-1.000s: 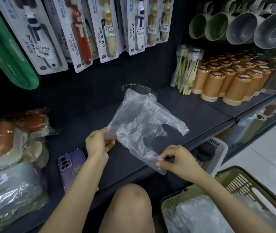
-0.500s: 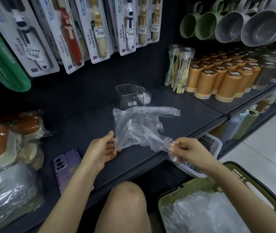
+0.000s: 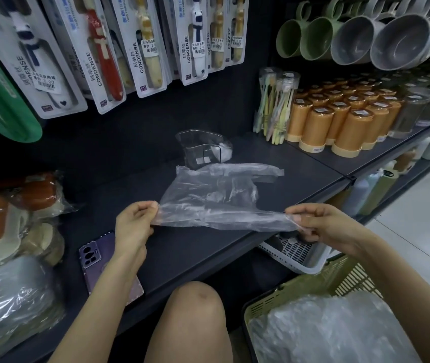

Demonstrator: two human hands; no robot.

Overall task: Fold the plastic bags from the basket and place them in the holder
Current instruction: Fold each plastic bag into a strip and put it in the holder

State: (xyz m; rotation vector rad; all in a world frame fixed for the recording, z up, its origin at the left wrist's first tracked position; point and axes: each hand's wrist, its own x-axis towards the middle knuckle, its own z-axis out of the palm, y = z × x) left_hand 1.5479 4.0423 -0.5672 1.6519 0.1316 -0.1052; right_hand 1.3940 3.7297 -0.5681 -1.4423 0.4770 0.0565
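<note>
A clear plastic bag (image 3: 214, 200) is stretched flat over the dark shelf (image 3: 182, 247), its far handles lying toward the back. My left hand (image 3: 135, 221) pinches its near left corner. My right hand (image 3: 318, 226) pinches the near right corner. Behind the bag stands a clear plastic holder (image 3: 200, 150) with something white folded inside. At the lower right a green basket (image 3: 300, 292) holds a heap of more clear bags (image 3: 326, 331).
A purple phone (image 3: 96, 258) lies on the shelf by my left wrist. Wrapped goods (image 3: 12, 231) pile at the left. Orange cups (image 3: 339, 119) and toothbrush packs (image 3: 274, 106) stand at the right. A white basket (image 3: 292, 252) sits under the shelf edge. My knee (image 3: 195, 305) is below.
The bag was held up and crumpled; my hands have moved apart and pulled its near edge taut, spreading it flatter over the shelf.
</note>
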